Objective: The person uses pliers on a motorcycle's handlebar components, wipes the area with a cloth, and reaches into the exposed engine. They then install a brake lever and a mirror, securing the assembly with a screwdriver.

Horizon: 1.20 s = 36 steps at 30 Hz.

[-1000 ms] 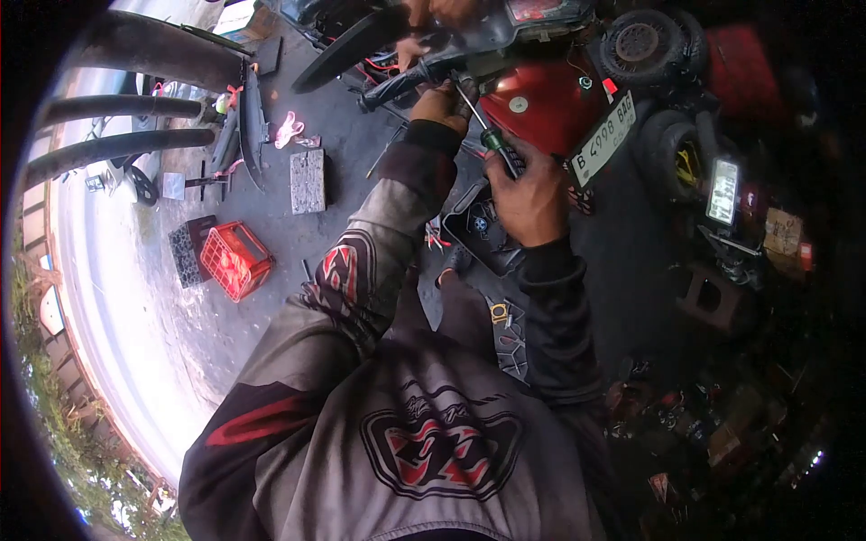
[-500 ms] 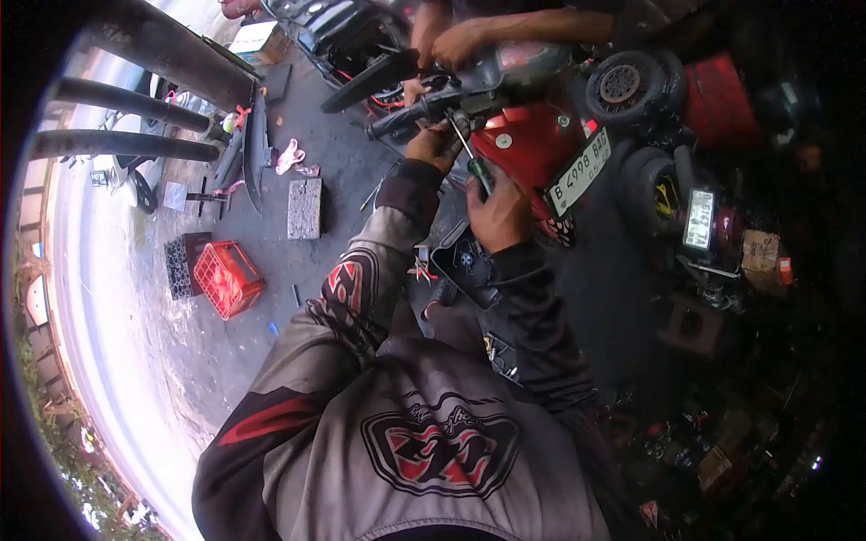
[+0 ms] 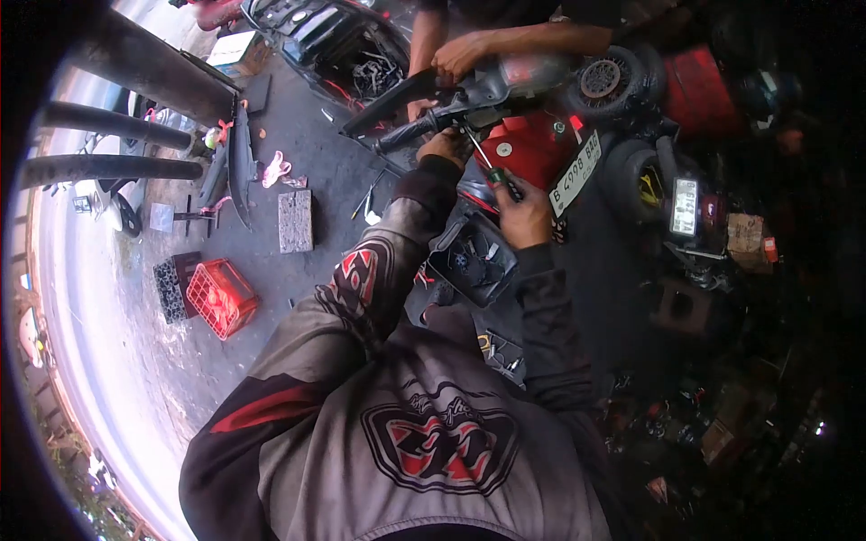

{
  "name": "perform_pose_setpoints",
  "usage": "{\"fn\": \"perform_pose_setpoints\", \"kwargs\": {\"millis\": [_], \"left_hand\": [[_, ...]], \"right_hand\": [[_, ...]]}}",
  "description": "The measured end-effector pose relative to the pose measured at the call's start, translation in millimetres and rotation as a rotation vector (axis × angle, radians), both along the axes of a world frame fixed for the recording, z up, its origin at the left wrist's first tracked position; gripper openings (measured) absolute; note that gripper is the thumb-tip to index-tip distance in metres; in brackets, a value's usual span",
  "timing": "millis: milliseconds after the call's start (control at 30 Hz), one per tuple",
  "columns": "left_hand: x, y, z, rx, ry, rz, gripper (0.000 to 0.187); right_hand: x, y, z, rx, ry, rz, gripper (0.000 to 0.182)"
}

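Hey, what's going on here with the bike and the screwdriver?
A person leans over a motorcycle. Their right hand grips a green-handled screwdriver, its tip aimed near the handlebar, where their left hand rests. A second person's hand holds the bike's front end from the far side. A red crate sits on the ground nearby.

The screwdriver [image 3: 492, 162] tip is hidden under the left hand [image 3: 444, 146], so what it meets cannot be told. Its handle end is buried in the right hand [image 3: 525, 216]. Above them, a co-worker's arms [image 3: 505, 41] are cut off by the top edge.
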<state>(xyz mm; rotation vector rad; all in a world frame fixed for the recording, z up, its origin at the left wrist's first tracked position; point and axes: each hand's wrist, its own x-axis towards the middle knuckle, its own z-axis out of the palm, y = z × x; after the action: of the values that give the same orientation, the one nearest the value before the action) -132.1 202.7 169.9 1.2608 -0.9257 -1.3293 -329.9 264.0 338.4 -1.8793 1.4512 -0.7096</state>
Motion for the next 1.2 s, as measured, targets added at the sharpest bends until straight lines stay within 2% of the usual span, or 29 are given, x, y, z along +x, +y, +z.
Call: {"fn": "perform_pose_setpoints", "kwargs": {"millis": [67, 100, 200, 233, 300, 367, 433, 467, 500, 533, 600, 667, 700, 733, 800, 933, 967, 1000, 1033, 1067, 1100, 1167, 1200], "left_hand": [[0.2, -0.6, 6.8, 0.119, 0.075, 0.039, 0.050], [0.6, 0.1, 9.9, 0.008, -0.646, -0.032, 0.045], [-8.4, -46.8, -95.2, -0.269, -0.791, -0.054, 0.043], [-9.0, -38.5, -65.1, -0.209, -0.817, 0.005, 0.043], [-16.1, -16.5, -3.0, 0.046, -0.720, 0.136, 0.044], [-24.7, -16.5, 37.7, 0.385, -0.481, 0.310, 0.044], [-31.5, -26.7, 45.9, 0.669, 0.013, 0.618, 0.045], [-34.1, -28.7, 31.2, 0.644, 0.332, 0.827, 0.056], [-33.5, -27.3, 15.1, 0.650, 0.328, 0.833, 0.056], [-27.6, -19.3, 12.6, 0.498, -0.017, 0.625, 0.042], [-24.1, -8.6, 9.8, 0.348, -0.361, 0.398, 0.045], [-26.4, 9.2, 69.3, 0.320, -0.975, 0.158, 0.042], [-27.4, 11.5, 66.7, 0.276, -1.111, 0.145, 0.028], [-26.1, 12.1, 58.5, 0.284, -1.122, 0.137, 0.028], [-18.7, 8.4, 29.3, 0.071, -0.923, 0.171, 0.029], [0.3, -8.0, -37.4, 0.158, -0.950, 0.040, 0.028], [-4.3, -4.4, -10.6, 0.160, -0.955, 0.038, 0.028], [-13.5, 2.1, 44.2, 0.257, -0.937, 0.052, 0.027], [-21.2, 5.5, 74.3, 0.354, -0.918, 0.066, 0.026], [-23.4, -2.0, 65.7, 0.356, -0.921, 0.065, 0.026], [-22.5, -15.5, 47.9, 0.386, -0.013, 0.434, 0.024], [-15.5, -32.9, 7.0, 0.346, 0.917, 0.742, 0.023], [-6.0, -36.7, -30.2, 0.349, 0.648, 0.621, 0.025]], "right_hand": [[4.9, 4.6, 11.4, -0.021, 0.020, -0.013, 0.043], [6.5, 5.6, 11.5, -0.046, 0.007, -0.042, 0.038], [12.6, 8.2, 33.6, -0.063, 0.089, -0.091, 0.034], [13.0, 5.6, 36.8, -0.004, 0.094, -0.082, 0.036], [13.5, 5.3, 41.8, 0.060, 0.105, -0.064, 0.038], [13.1, 5.3, 44.3, 0.023, 0.196, -0.028, 0.039], [9.4, 8.2, 35.7, 0.022, 0.170, -0.014, 0.040], [7.5, 9.9, 32.3, 0.017, 0.142, -0.006, 0.040], [7.0, 12.1, 28.9, 0.024, 0.140, -0.002, 0.040], [9.6, 17.3, 25.2, -0.063, 0.139, 0.003, 0.039], [13.5, 28.0, 19.9, -0.140, 0.128, 0.004, 0.038], [15.2, 34.3, 20.5, -0.238, 0.051, 0.007, 0.039], [13.5, 34.9, 18.8, -0.246, 0.107, 0.009, 0.039], [11.4, 34.3, 17.6, -0.234, 0.098, 0.005, 0.039], [7.5, 32.0, 16.2, -0.174, 0.047, 0.020, 0.039], [-2.5, 25.4, 14.2, -0.137, 0.018, 0.039, 0.038], [-3.6, 24.2, 16.4, -0.122, 0.029, 0.042, 0.037], [-4.9, 22.8, 18.7, -0.107, 0.042, 0.046, 0.037], [-6.0, 21.5, 21.8, -0.104, 0.039, 0.045, 0.037], [-6.8, 20.2, 25.3, -0.078, 0.026, 0.037, 0.036], [-8.4, 20.1, 26.9, -0.051, 0.013, 0.031, 0.036], [-14.8, 20.2, 24.0, -0.079, -0.019, 0.038, 0.036], [-18.5, 19.6, 23.5, -0.109, -0.048, 0.042, 0.036]]}}
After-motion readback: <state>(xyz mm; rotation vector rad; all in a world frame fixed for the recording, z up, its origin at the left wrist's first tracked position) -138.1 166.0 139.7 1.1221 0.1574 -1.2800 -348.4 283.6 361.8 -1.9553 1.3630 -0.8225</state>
